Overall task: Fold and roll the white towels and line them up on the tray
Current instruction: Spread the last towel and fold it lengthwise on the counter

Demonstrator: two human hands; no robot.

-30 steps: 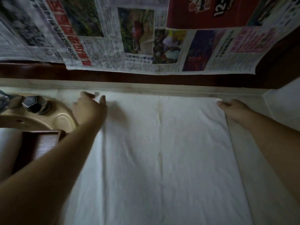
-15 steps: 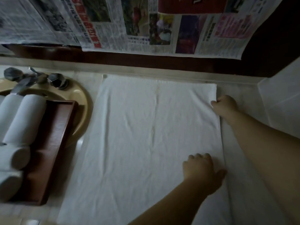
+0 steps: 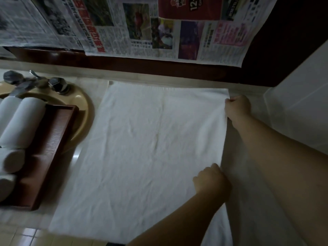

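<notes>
The white towel (image 3: pixel 150 148) lies spread flat on the counter (image 3: pixel 92 86), its far edge along the counter's back edge, just right of the wooden tray (image 3: pixel 53 132) holding rolled towels (image 3: pixel 19 121). My right hand (image 3: pixel 237 109) pinches its far right corner; my left hand (image 3: pixel 211 180) grips the same edge nearer me. It looks soft, light and limp, so I judge hems and corners the best hold.

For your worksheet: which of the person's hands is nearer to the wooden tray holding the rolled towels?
Left. The left hand grips the spread towel's right edge lower down, a little closer to the wooden tray. The right hand grips that edge's far corner, further off.
</notes>
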